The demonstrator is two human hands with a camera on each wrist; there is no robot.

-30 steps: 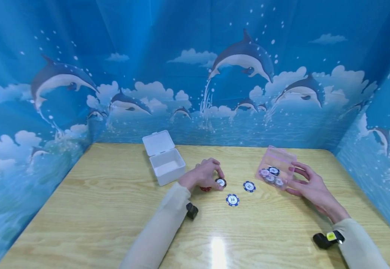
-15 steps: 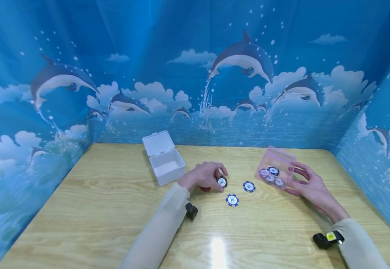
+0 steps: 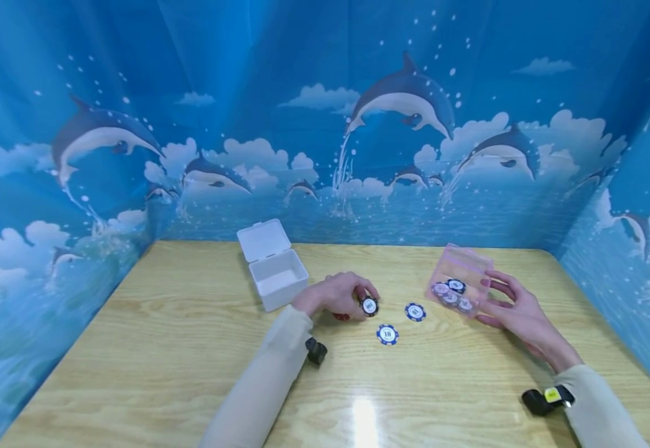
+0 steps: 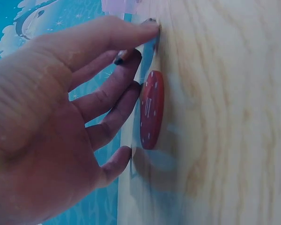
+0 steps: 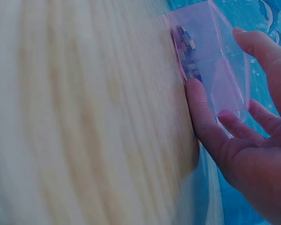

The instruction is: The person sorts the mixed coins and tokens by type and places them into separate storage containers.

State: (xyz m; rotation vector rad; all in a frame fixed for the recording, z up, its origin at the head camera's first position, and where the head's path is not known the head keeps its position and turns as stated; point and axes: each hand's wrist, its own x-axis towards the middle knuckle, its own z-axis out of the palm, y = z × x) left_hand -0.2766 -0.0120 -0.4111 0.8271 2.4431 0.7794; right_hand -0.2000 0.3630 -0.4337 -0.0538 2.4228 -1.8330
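Observation:
My left hand (image 3: 340, 294) pinches a black poker chip (image 3: 369, 305) low over the table, with the thumb and forefinger at its edge. A red poker chip (image 4: 152, 110) lies flat under that hand, mostly covered in the head view. Two blue poker chips marked 10, one nearer me (image 3: 387, 335) and one farther back (image 3: 415, 312), lie to the right. My right hand (image 3: 517, 311) rests against the right side of a see-through pink box (image 3: 470, 267), its fingers spread and fairly straight. Inside the box are several chips (image 3: 451, 294), one of them black.
An open white box (image 3: 277, 274) with its lid tipped back stands left of my left hand. The wooden table (image 3: 162, 348) ends at a blue dolphin curtain (image 3: 325, 124) behind and at the sides.
My left fingers have shifted slightly round the black chip, which now shows more of its face. The right hand and the pink box have stayed in place.

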